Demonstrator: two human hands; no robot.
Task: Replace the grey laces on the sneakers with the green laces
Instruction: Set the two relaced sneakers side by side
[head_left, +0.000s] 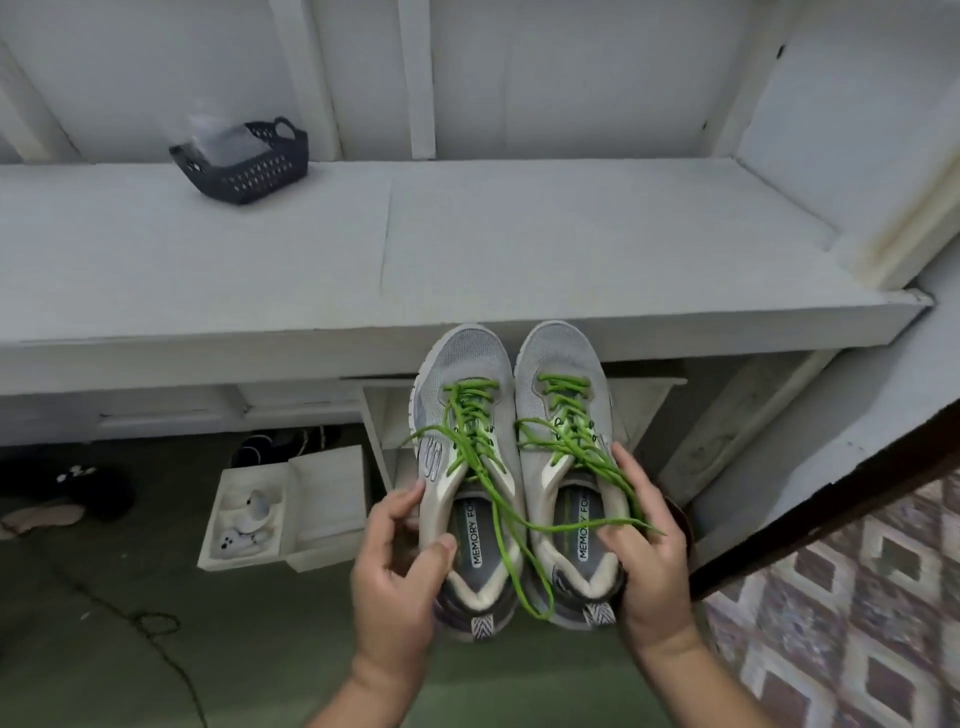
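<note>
Two grey mesh sneakers are held side by side in the air, toes pointing away, just in front of the white bench edge. The left sneaker (462, 395) and the right sneaker (563, 384) both carry green laces (470, 421) threaded through their eyelets. Loose green lace ends (571, 527) trail across the openings and over my right fingers. My left hand (397, 566) grips the outer heel side of the left sneaker, thumb inside the collar. My right hand (647, 551) grips the outer side of the right sneaker. No grey laces are visible.
A white bench (519, 244) spans the view, with a dark plastic basket (244, 166) holding clear plastic at its back left. Below it stand an open white drawer box (280, 504) with small items, dark shoes on the green floor, a black cord, and a patterned rug at right.
</note>
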